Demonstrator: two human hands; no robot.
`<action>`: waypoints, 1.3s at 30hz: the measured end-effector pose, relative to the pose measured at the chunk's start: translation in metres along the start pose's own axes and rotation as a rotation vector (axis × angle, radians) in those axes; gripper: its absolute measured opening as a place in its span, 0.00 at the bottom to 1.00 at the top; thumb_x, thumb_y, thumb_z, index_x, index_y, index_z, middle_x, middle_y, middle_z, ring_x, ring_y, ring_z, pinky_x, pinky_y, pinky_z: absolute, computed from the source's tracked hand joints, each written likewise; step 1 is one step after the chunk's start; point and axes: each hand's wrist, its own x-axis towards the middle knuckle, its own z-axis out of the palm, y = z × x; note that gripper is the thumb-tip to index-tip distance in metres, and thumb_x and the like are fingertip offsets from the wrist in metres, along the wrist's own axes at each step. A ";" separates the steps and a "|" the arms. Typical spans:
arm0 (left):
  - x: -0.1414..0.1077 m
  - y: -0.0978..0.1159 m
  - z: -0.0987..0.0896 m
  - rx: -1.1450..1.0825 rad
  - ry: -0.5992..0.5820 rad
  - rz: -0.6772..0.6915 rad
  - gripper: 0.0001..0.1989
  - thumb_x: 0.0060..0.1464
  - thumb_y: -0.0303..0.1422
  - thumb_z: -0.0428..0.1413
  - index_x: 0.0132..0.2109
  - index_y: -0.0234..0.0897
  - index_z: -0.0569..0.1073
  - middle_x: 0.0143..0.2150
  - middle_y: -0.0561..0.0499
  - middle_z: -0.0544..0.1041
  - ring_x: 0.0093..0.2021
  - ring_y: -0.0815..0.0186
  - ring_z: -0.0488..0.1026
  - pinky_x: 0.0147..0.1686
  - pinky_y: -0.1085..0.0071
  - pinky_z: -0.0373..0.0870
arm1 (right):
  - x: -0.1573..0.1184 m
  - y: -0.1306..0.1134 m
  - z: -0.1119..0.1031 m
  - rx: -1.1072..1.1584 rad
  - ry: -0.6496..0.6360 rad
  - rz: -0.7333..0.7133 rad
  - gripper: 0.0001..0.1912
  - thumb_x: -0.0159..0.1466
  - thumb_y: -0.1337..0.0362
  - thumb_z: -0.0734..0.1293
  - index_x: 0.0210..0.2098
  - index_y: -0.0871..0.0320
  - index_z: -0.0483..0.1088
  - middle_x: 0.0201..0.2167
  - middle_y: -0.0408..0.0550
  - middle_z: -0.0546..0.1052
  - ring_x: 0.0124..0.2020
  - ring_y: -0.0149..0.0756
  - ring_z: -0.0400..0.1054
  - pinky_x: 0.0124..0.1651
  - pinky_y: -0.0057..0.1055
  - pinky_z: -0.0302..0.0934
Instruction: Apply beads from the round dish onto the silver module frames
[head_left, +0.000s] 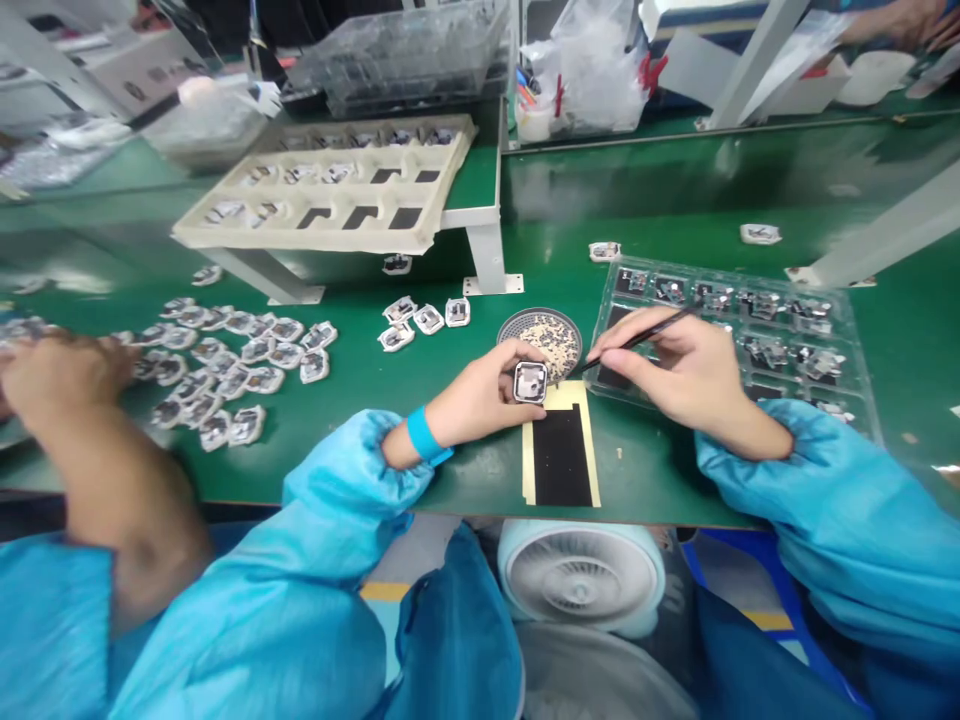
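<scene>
Between thumb and fingers, my left hand [484,400] grips a small square white-rimmed casing [531,382], its open inside turned up. My right hand [686,370] pinches black tweezers [649,332], whose tips point left, a little to the right of the casing. Just behind my left hand stands a round grey dish [517,322] with many tiny pale and dark bits in it. Below the casing lies a black sheet [562,460] on yellow backing paper [592,455]. Partly under my right hand, a clear plastic tray [855,350] holds small metallic parts in compartments.
Many similar casings [232,378] lie at left, near a co-worker's hand [67,375]. A cream tray [300,238] with parts rests on a raised stand [486,240]. Slanting metal posts [885,220] stand at right. A fan [581,580] sits below the table's front edge.
</scene>
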 end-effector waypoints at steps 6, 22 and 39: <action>0.010 -0.003 0.018 -0.355 0.129 0.023 0.21 0.52 0.36 0.67 0.49 0.35 0.68 0.41 0.49 0.75 0.33 0.70 0.74 0.28 0.76 0.74 | -0.002 0.000 0.002 -0.064 0.184 -0.324 0.07 0.59 0.66 0.73 0.37 0.52 0.75 0.36 0.44 0.80 0.41 0.38 0.75 0.48 0.42 0.71; 0.012 -0.012 0.024 -0.183 0.279 0.001 0.12 0.57 0.30 0.60 0.49 0.32 0.74 0.36 0.49 0.77 0.25 0.71 0.75 0.22 0.77 0.71 | -0.001 0.006 0.010 -0.329 0.042 -0.447 0.08 0.60 0.67 0.74 0.39 0.53 0.76 0.38 0.41 0.82 0.41 0.34 0.75 0.49 0.40 0.65; 0.007 -0.012 0.025 -0.235 0.267 0.037 0.15 0.57 0.30 0.60 0.51 0.34 0.74 0.42 0.46 0.78 0.29 0.69 0.77 0.27 0.75 0.75 | -0.004 0.005 0.010 -0.311 0.028 -0.367 0.08 0.59 0.64 0.74 0.39 0.54 0.75 0.38 0.42 0.81 0.41 0.34 0.75 0.51 0.40 0.66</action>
